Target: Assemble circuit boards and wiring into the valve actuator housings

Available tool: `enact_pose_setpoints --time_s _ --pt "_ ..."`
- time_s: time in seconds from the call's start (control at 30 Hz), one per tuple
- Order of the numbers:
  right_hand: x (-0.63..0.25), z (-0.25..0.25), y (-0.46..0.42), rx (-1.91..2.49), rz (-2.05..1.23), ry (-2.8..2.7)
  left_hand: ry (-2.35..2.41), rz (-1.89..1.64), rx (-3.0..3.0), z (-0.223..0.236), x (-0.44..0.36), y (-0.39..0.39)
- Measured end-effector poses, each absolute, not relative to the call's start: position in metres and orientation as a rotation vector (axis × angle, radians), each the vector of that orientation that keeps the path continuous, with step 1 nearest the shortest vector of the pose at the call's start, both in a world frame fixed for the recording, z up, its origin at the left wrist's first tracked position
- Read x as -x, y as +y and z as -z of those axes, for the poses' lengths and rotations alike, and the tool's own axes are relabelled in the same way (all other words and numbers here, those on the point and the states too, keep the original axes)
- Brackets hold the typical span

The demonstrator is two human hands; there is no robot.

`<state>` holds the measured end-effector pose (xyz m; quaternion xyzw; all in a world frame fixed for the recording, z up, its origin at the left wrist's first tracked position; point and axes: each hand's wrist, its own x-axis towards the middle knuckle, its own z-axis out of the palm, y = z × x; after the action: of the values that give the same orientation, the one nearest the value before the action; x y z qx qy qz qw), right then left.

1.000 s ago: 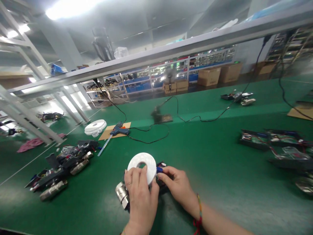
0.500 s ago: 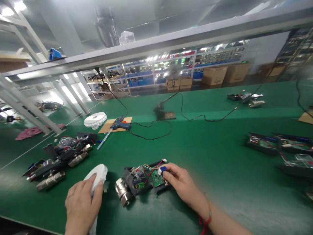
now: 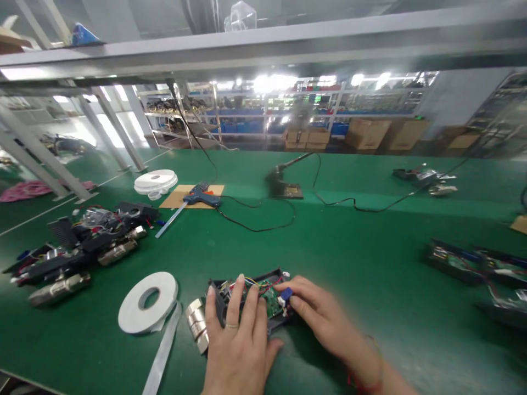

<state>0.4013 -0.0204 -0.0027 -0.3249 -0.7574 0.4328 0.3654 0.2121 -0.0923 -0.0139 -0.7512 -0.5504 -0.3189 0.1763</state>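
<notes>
A dark open housing (image 3: pixel 276 327) lies before me, with a green circuit board (image 3: pixel 272 303) and thin coloured wires inside. Over its left part is my left hand (image 3: pixel 241 343), fingers spread and stretched out, hiding much of that half. My right hand (image 3: pixel 317 307) pinches a small blue block (image 3: pixel 286 294) with a white part, at the right end of the board. A ribbed metal fitting (image 3: pixel 196 321) sits at the housing's left end, partly behind my left hand. Left of it, a white tape roll (image 3: pixel 130 304) lies flat with its loose strip (image 3: pixel 163 351) trailing toward me.
Several dark assemblies with metal fittings (image 3: pixel 117 251) crowd the left side. A glue gun (image 3: pixel 201 196) rests on cardboard, near white spools (image 3: pixel 155 180). A small stand (image 3: pixel 288 190) and black cable are farther back. More open housings (image 3: pixel 450 266) lie at right.
My left hand has let go of the white tape roll and moved right onto the housing. The roll now lies flat on the table. My right hand stays at the blue block.
</notes>
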Motion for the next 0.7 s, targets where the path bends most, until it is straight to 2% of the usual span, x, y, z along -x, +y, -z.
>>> enact_pose_setpoints --time_s 0.13,0.43,0.7 --pt "-0.406 0.003 -0.02 0.781 -0.972 -2.119 -1.685 0.747 2.138 0.014 -0.219 -0.084" --pt "-0.398 0.006 -0.019 0.648 -0.633 -2.395 -1.622 0.842 2.155 0.019 -0.212 -0.085" --pt "-0.387 -0.004 -0.023 0.662 -0.649 -2.494 -1.607 0.884 2.154 0.018 -0.212 -0.084"
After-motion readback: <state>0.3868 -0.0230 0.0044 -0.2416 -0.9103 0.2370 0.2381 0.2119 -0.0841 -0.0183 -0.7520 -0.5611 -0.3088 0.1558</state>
